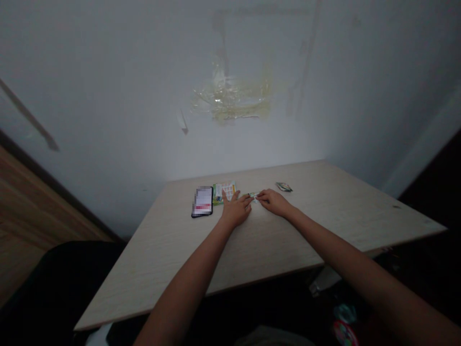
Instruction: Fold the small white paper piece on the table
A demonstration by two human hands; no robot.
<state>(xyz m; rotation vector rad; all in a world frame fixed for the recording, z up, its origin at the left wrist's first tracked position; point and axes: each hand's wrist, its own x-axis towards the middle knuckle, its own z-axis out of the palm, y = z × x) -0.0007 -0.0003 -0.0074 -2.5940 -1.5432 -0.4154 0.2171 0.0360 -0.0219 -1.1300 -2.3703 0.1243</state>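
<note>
My left hand lies on the table with its fingers spread. Its thumb side reaches over the lower edge of a colourful printed sheet, and its other fingertips press near a small white-and-green piece of paper. My right hand comes in from the right, thumb and fingers pinched together on that same small piece. The piece is thin and partly hidden by my fingertips, so its exact kind cannot be made out. A phone with a lit, blurred screen lies just left of the printed sheet.
The pale wooden table stands against a grey-white wall with old tape stuck on it. A small stack of cards or wrappers lies right of my right hand. A dark chair-like shape is at the lower left.
</note>
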